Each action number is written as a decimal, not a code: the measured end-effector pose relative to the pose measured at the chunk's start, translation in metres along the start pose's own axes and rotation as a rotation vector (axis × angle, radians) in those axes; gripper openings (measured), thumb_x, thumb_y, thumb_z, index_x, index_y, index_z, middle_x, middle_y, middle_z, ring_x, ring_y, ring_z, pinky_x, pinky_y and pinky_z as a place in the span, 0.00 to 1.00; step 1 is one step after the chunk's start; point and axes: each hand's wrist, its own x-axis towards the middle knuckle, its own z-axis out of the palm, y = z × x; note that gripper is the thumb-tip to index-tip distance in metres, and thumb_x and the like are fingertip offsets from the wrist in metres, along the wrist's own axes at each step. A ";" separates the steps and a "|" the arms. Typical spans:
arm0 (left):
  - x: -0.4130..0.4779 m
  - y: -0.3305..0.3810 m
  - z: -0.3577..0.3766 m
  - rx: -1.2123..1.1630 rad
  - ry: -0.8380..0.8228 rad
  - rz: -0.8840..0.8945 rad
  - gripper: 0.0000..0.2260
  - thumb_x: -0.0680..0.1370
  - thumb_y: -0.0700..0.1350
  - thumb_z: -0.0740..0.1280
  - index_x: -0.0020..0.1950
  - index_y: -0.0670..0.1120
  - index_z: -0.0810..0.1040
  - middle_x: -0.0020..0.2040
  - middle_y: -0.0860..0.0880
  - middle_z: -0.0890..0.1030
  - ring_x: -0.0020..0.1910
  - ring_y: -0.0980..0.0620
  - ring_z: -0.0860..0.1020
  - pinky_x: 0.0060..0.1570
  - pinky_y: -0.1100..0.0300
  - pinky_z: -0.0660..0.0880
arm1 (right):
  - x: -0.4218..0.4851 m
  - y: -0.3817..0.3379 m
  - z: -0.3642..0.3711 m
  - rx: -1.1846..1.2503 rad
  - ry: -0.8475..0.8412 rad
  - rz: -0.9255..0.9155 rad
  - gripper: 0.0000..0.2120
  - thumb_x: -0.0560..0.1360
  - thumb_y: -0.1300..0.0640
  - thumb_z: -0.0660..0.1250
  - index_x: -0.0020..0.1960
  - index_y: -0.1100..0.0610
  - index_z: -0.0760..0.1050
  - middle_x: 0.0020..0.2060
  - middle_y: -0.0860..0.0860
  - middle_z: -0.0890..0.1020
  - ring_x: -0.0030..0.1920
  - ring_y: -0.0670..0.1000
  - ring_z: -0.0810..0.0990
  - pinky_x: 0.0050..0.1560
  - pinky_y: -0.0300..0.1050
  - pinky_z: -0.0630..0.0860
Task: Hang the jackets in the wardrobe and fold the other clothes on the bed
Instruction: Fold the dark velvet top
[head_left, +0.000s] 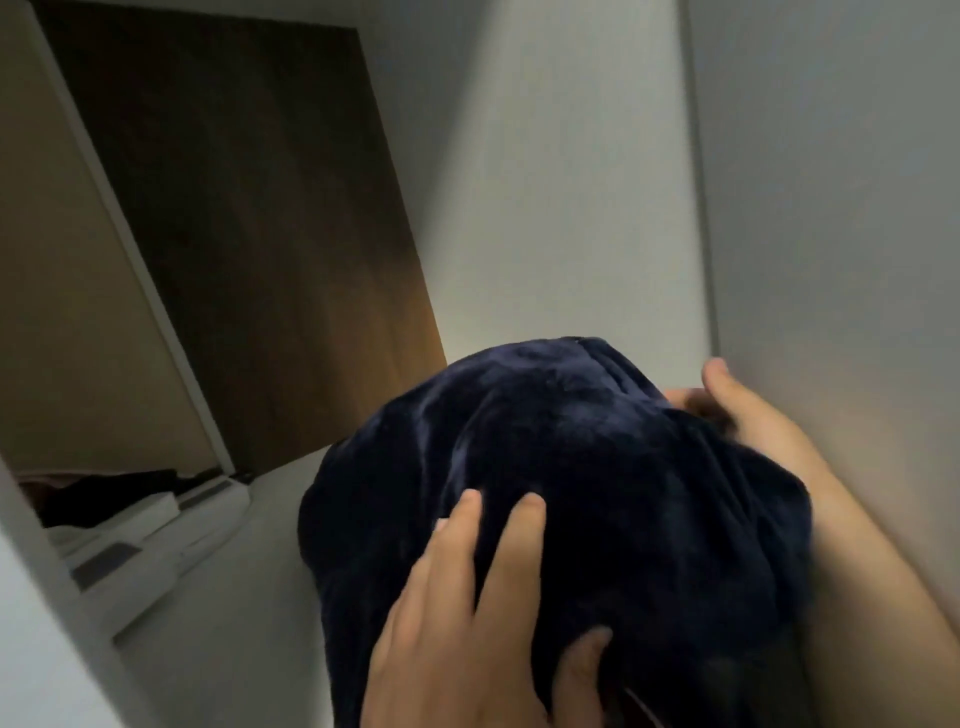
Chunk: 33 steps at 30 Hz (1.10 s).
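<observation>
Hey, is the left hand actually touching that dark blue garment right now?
Touching. The head view shows the left hand lying on the dark blue garment, fingers spread over the fabric with no gap beneath them.

Navy garment (597, 467): left hand (467, 613) presses, right hand (753, 415) grips far edge.
</observation>
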 end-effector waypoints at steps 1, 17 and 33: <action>-0.010 0.006 0.007 0.011 0.014 0.018 0.31 0.65 0.66 0.59 0.67 0.58 0.70 0.62 0.48 0.80 0.49 0.42 0.84 0.31 0.48 0.82 | -0.003 -0.003 0.002 0.019 0.066 -0.044 0.29 0.84 0.43 0.49 0.60 0.63 0.79 0.37 0.53 0.81 0.38 0.52 0.81 0.45 0.44 0.76; -0.027 0.019 0.022 0.170 0.210 -0.034 0.36 0.66 0.62 0.60 0.62 0.37 0.79 0.58 0.34 0.80 0.57 0.29 0.79 0.53 0.30 0.73 | -0.046 0.054 0.024 -0.961 0.127 -0.601 0.32 0.74 0.31 0.50 0.73 0.25 0.38 0.77 0.35 0.42 0.78 0.43 0.40 0.75 0.54 0.53; -0.014 0.020 0.024 0.188 0.190 -0.272 0.34 0.75 0.47 0.69 0.79 0.54 0.59 0.73 0.43 0.66 0.66 0.38 0.65 0.64 0.45 0.64 | 0.017 0.045 0.010 -1.289 0.221 -0.611 0.40 0.75 0.58 0.65 0.79 0.41 0.47 0.75 0.54 0.60 0.71 0.57 0.62 0.69 0.50 0.65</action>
